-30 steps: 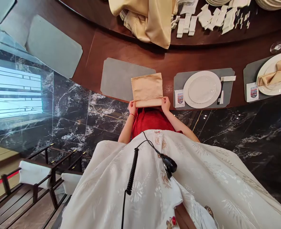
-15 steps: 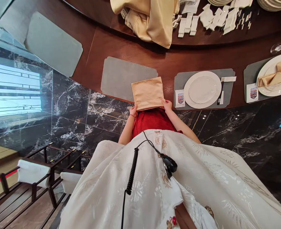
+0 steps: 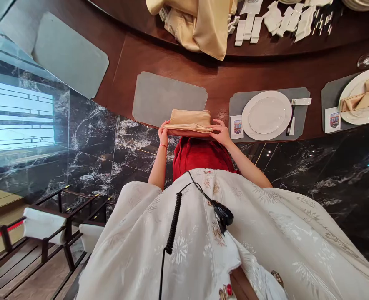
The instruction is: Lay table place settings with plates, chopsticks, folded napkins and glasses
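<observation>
A gold cloth napkin [image 3: 190,118] is stretched between my two hands at the table's edge, its near part doubled over into a narrow band. My left hand [image 3: 163,133] pinches the left end of that fold. At the right end, my right hand [image 3: 219,131] grips the fold between thumb and fingers. The napkin's far edge overlaps the near right part of a grey placemat [image 3: 168,96]. Right of my right hand lies another grey placemat [image 3: 301,112] bearing stacked white plates [image 3: 267,116], a small white packet with a printed emblem [image 3: 237,127] and dark chopsticks [image 3: 291,116].
A heap of gold napkins [image 3: 203,29] hangs over the raised inner table edge. Near it lie white spoon-like pieces [image 3: 248,29]. Further right, a folded napkin [image 3: 359,100] rests on plates, with a glass [image 3: 365,61] behind. Chairs [image 3: 46,225] stand lower left.
The napkin has gone from a flat, near-square panel to a shorter shape with its near part folded up. My hands have spread slightly apart and moved a little farther up.
</observation>
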`<act>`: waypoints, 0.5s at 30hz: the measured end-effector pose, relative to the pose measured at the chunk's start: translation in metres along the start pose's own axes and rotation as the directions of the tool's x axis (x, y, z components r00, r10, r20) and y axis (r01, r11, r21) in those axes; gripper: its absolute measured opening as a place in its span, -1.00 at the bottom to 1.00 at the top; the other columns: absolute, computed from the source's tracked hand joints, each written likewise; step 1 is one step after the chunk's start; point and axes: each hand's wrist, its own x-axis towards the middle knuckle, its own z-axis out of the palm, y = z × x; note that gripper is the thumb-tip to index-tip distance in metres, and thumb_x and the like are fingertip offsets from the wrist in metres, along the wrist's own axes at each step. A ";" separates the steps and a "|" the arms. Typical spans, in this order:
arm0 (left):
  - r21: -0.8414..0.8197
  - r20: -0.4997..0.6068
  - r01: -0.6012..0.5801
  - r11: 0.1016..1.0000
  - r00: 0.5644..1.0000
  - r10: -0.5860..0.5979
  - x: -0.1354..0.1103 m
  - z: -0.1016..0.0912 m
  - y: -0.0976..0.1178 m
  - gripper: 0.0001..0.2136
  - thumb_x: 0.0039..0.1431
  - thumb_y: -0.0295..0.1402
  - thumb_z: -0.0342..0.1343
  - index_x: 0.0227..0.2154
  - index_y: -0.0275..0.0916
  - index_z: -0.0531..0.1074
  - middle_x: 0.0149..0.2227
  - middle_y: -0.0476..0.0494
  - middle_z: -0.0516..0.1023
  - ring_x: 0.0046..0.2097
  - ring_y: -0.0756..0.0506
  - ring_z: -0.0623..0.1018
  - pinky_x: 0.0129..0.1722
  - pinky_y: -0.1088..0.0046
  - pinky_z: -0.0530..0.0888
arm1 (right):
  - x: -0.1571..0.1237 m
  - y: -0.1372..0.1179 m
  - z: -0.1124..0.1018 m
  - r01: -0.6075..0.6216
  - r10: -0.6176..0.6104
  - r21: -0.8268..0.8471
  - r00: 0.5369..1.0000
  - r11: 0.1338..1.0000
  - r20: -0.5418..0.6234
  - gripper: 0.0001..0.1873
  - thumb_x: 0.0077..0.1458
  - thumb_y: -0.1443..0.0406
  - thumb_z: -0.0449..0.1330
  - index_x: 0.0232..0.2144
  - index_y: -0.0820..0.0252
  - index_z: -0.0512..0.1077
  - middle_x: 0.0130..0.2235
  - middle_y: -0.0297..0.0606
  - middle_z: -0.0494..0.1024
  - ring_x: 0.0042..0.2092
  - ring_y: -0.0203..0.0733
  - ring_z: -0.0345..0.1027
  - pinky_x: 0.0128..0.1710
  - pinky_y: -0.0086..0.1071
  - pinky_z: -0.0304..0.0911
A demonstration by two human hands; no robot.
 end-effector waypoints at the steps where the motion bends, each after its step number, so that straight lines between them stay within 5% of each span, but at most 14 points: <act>1: -0.006 -0.024 0.017 1.000 1.000 -0.017 0.001 0.003 -0.002 -0.80 0.20 -0.26 0.26 -0.47 -0.24 0.50 -0.16 -0.21 0.65 0.07 -0.20 0.58 0.18 0.29 0.49 | 0.000 0.001 0.008 -0.030 0.030 0.003 0.999 1.000 -0.029 -0.77 0.01 0.10 0.45 -0.41 0.08 0.57 -0.09 -0.12 0.63 0.19 0.09 0.36 0.32 0.05 0.22; 5: 0.030 -0.098 0.111 0.993 0.989 -0.107 -0.008 0.016 -0.017 -0.72 0.23 -0.24 0.22 -0.53 -0.20 0.34 -0.41 -0.05 0.49 -0.17 -0.09 0.56 0.01 0.40 0.52 | -0.001 0.012 0.044 -0.245 0.246 0.022 0.960 0.969 -0.133 -0.63 0.18 -0.07 0.25 -0.32 0.09 0.46 -0.28 -0.26 0.51 -0.09 -0.06 0.39 0.10 -0.17 0.37; 11: 0.075 -0.121 0.182 0.980 0.978 -0.172 -0.027 0.017 -0.030 -0.68 0.18 -0.07 0.29 -0.37 -0.22 0.42 -0.29 -0.08 0.56 -0.10 -0.06 0.54 -0.02 0.44 0.52 | -0.003 0.025 0.071 -0.373 0.373 0.005 0.925 0.928 -0.080 -0.55 0.16 -0.18 0.15 -0.31 0.05 0.40 -0.28 -0.31 0.52 -0.15 -0.12 0.38 -0.04 -0.31 0.38; 15: 0.031 -0.196 0.253 0.967 0.950 -0.243 -0.034 0.025 -0.035 -0.58 0.15 0.07 0.30 -0.25 -0.23 0.50 -0.20 -0.18 0.59 -0.04 -0.11 0.57 0.00 0.34 0.55 | -0.007 0.030 0.081 -0.426 0.421 0.013 0.887 0.904 -0.189 -0.56 0.16 -0.13 0.11 -0.34 0.08 0.42 -0.29 -0.25 0.54 -0.10 -0.06 0.42 0.01 -0.27 0.37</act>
